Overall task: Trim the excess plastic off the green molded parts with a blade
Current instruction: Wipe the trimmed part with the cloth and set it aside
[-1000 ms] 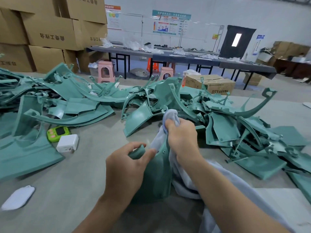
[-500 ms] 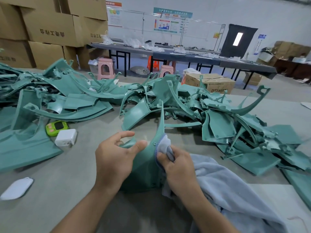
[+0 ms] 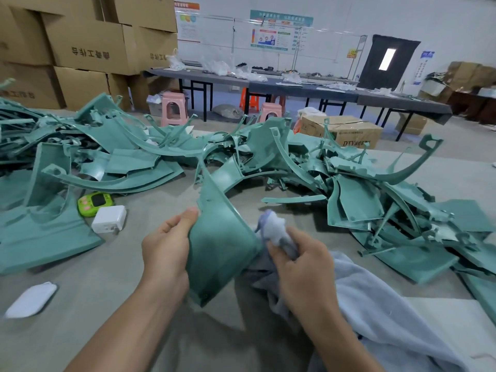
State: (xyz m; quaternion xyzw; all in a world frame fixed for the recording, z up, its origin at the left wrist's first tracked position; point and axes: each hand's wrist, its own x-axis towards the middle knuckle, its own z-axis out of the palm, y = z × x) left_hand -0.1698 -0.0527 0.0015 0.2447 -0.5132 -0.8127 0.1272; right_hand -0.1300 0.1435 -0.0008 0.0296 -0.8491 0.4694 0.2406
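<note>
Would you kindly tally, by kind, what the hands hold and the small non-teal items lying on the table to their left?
Teal curved moulded plastic part, in left hand: 1
Pale blue-grey cloth, in right hand: 1
Lime-green handheld gadget: 1
White square charger block: 1
White flat oval pad: 1
Total: 5

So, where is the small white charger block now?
In the head view, the small white charger block lies left of the left hand, just beside the lime-green handheld gadget.
</note>
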